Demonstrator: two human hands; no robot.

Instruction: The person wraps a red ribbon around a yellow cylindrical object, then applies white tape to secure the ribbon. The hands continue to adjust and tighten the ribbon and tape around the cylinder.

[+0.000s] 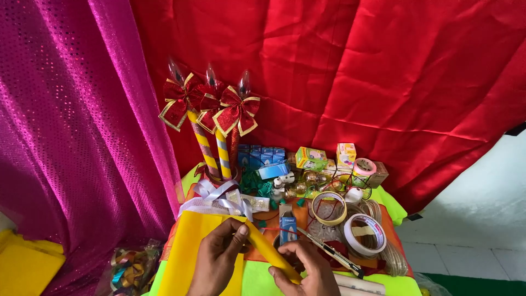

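From the head view I see my left hand and right hand each with a closed grip on a rolled yellow paper tube, held low over the tabletop, near a utility knife and tape roll.

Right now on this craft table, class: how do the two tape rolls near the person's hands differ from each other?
The yellowish tape roll is a thin ring, while the white tape roll has a thicker band. The yellowish tape roll lies farther from the hands, above the white tape roll, which sits nearer the right hand. The white tape roll is pale, the other amber-tinted. Both lie flat, with open centres.
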